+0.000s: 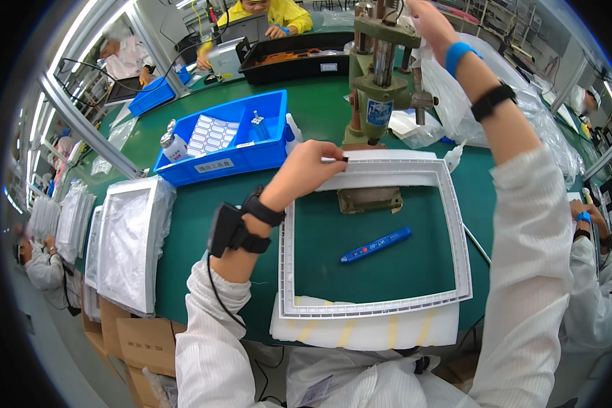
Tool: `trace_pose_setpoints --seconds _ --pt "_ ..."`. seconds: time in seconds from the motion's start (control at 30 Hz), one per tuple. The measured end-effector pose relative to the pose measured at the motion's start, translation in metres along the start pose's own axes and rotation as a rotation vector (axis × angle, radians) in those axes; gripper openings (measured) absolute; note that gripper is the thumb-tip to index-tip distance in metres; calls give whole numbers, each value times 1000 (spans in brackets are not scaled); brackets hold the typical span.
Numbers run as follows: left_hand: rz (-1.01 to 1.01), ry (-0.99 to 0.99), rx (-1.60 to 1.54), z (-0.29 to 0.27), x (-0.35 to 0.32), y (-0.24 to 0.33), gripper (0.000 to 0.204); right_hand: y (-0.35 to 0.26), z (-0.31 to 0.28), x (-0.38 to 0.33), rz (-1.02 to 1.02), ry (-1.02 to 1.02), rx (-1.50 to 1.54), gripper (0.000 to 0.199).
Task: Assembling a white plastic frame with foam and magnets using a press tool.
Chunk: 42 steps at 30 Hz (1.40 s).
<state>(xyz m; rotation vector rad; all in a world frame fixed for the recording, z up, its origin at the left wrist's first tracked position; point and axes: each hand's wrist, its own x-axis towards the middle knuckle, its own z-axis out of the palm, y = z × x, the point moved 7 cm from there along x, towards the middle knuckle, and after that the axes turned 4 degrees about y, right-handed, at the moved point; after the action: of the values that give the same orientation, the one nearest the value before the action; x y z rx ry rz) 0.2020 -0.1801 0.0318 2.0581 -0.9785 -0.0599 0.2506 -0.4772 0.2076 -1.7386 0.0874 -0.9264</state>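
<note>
White square plastic frame (374, 238) lies flat on the smooth green counter (204, 224), its far edge under the green metal press (381, 75). Left hand (306, 166) fingers (333, 155) pinch that ridged edge. Right hand (428, 24) reaches up to the press; its fingers are hidden, so I cannot tell.

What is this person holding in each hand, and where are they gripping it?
The left hand pinches the white frame at its far edge. The right hand reaches up to the green press; its grip is cut off.

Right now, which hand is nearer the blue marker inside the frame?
Left. The left hand pinches the white frame's far edge, just up-left of the blue marker. The right hand is raised at the press, far beyond it.
</note>
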Motion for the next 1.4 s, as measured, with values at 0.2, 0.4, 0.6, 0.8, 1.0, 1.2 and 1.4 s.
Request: trace_pose_setpoints --seconds 0.2,0.4,0.6,0.8,1.0,1.2,1.4 --pt "84 -68 282 -25 -24 -5 20 -41 -79 -196 -83 -289 -556 26" --pt "-44 -230 247 -24 -12 -8 21 -28 -133 -347 301 -537 -983 36" --pt "148 -178 246 -32 -16 4 22 -23 -143 -358 296 -549 -923 31" --pt "117 -367 25 -51 -93 42 20 -50 -165 -333 265 -607 -955 24" --pt "-320 -521 -236 -65 -216 68 19 -34 -109 -297 -109 -817 -992 25" --pt "-483 -387 -489 -61 -254 67 19 2 -37 -248 -339 -927 -1019 27" --pt "-574 -455 -664 -44 -258 68 16 32 -1 -227 -399 -979 -1015 26"
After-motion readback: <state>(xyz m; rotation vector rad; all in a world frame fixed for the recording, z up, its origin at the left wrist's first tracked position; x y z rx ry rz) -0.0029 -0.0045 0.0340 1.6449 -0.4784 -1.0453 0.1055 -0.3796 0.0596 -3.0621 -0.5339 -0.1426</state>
